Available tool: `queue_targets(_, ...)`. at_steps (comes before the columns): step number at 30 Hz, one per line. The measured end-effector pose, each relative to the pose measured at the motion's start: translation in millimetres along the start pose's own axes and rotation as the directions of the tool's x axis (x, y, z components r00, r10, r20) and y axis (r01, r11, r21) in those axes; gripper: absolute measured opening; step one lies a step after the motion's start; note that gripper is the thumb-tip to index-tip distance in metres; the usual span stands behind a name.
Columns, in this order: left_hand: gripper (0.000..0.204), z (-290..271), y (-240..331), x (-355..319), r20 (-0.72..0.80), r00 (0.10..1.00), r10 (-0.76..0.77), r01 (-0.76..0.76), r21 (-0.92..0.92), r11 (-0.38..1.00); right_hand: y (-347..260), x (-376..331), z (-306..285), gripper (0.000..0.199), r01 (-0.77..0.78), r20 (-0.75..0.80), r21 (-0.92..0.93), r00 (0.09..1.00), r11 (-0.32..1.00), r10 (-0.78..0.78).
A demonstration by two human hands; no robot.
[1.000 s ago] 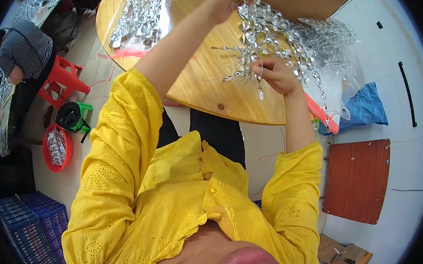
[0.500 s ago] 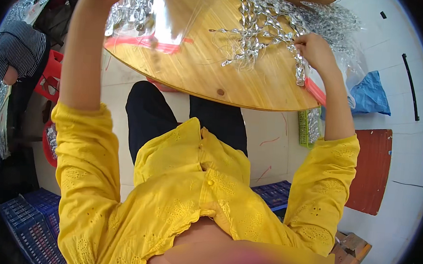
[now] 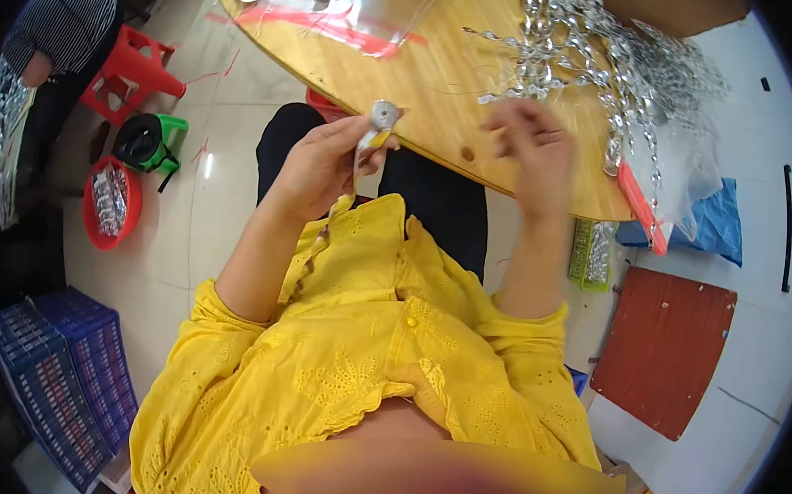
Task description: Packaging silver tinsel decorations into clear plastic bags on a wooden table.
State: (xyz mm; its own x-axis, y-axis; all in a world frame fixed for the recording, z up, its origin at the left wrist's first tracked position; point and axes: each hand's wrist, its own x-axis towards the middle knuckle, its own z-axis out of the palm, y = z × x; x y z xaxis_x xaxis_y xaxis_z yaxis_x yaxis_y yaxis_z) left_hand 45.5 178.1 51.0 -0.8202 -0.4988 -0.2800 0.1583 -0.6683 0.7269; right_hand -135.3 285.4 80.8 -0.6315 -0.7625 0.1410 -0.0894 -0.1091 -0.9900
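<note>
My left hand (image 3: pixel 321 166) is over my lap at the table's near edge, closed on a shiny silver strip with a round disc end (image 3: pixel 384 116). The strip's yellow-tinted tail hangs down in front of my shirt. My right hand (image 3: pixel 539 151) is over the near side of the wooden table (image 3: pixel 426 84), its fingers bent and smeared by motion; whether it holds anything I cannot make out. Just beyond it lie twisted silver strands (image 3: pixel 566 52) in a tangled pile. A clear plastic bag with a pink-red edge (image 3: pixel 338 30) lies on the table's left part, with silver pieces in it.
Another pink-edged bag (image 3: pixel 642 209) hangs over the table's right edge, near a blue bag (image 3: pixel 719 219). A green basket (image 3: pixel 591 254) stands below. On the left are a red stool (image 3: pixel 133 68), a red basin (image 3: pixel 110 204), blue crates (image 3: pixel 66 362) and another person's striped sleeve (image 3: pixel 68 18).
My left hand has come down from above the left bag to my lap, with the silver strip now showing. My right hand has left the strands and moved left. The view has shifted.
</note>
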Motion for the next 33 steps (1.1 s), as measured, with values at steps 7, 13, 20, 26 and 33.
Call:
queue_targets(7, 0.025, 1, 4, -8, -0.048, 0.995, 0.082, -0.072, 0.177, 0.982, 8, -34, 58, 0.01, -0.134, 0.118, 0.104, 0.986, 0.986, 0.122)
queue_targets(13, 0.022, 1, 0, -8, -0.065, 0.987, 0.146, -0.125, 0.256, 0.959, 8, -31, 60, 0.01, -0.132, 0.131, 0.061, 0.984, 0.989, 0.123)
queue_targets(20, 0.022, 1, -4, -7, -0.027, 0.968, 0.249, -0.226, 0.331, 0.916, 6, -27, 58, 0.01, -0.234, 0.203, 0.111, 0.957, 0.966, 0.208)
queue_targets(26, 0.022, 3, -5, -10, -0.003, 0.974, 0.227, -0.213, 0.333, 0.919, 8, -25, 59, 0.012, -0.279, 0.219, 0.169, 0.946, 0.945, 0.24)
queue_targets(33, 0.022, -2, -4, -11, -0.017, 0.97, 0.242, -0.222, 0.343, 0.913, 6, -24, 58, 0.012, -0.318, 0.241, 0.169, 0.931, 0.933, 0.274)
